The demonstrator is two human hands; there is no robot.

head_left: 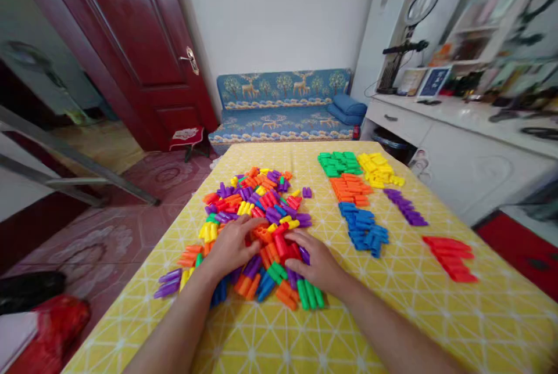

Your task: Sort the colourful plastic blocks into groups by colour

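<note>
A mixed pile of colourful plastic pieces (268,200) spreads over the left and middle of the table. My left hand (233,245) rests in the pile, thumb and fingers apart around a bit of red, beside orange pieces. On the pile's right side my right hand (314,259) has its thumb and fingers closed on red pieces (282,246). Sorted by colour on the right lie green pieces (339,164), yellow pieces (378,169), orange pieces (351,189), blue pieces (362,229), purple pieces (405,207) and red pieces (451,258).
The table has a yellow patterned cloth (270,342). Behind it stands a blue patterned sofa (283,118). A white dresser (475,153) with many items is on the right. A small stool (186,137) stands by the dark red door (131,31); a metal frame (78,159) is at left.
</note>
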